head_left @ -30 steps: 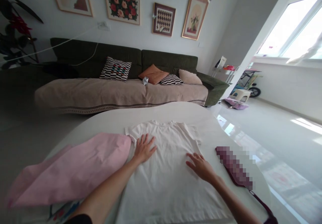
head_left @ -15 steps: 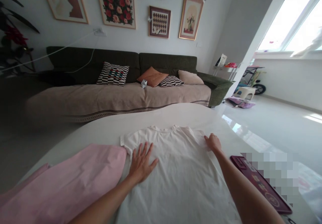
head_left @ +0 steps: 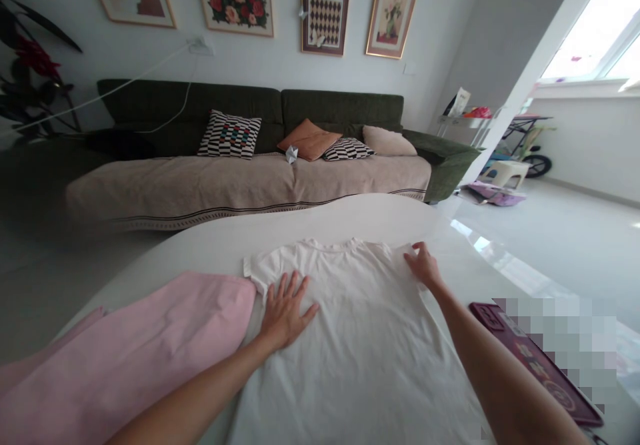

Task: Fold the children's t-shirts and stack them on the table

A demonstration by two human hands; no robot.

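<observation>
A white T-shirt [head_left: 360, 338] lies flat on a white table [head_left: 320, 221], its collar pointing away from me. My left hand [head_left: 286, 310] rests flat on the shirt's left chest, fingers spread, beside the left sleeve. Across the shirt, my right hand [head_left: 424, 266] sits on the right sleeve at the shoulder with its fingers curled onto the fabric; whether it pinches the cloth I cannot make out. A pink garment [head_left: 135, 358] lies on the table to the left, touching the shirt's left sleeve.
A dark red flat object [head_left: 530, 361], partly blurred out, lies on the table at the right. Behind the table stands a dark green sofa [head_left: 250, 145] with a beige cover and several cushions. Glossy white floor spreads to the right.
My right hand has gone from the shirt's lower right chest up to the right sleeve and stays there. My left hand has stayed flat on the shirt. The view has shifted slightly.
</observation>
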